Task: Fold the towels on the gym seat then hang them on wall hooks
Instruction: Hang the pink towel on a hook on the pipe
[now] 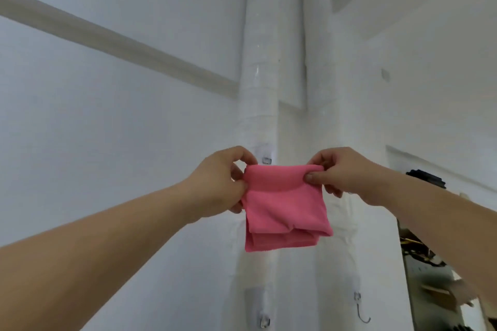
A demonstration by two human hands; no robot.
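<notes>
Fig.: left hand (pixel 223 180) and right hand (pixel 341 174) pinch pink towel (pixel 285 212) top fold | hook (pixel 266 160) at towel's 11 o'clock | best: lift fold level, centre it over hook.

Head view, wide-angle: worn on the head, facing forward and tilted upward into a white wall corner; white wrapped vertical pipes (pixel 258 88) at 12 o'clock. Close range: forearms enter from 8 and 4 o'clock; left hand (pixel 217 183), right hand (pixel 347 177) and folded pink cloth towel (pixel 282 209) at arm's length, just below centre.
</notes>
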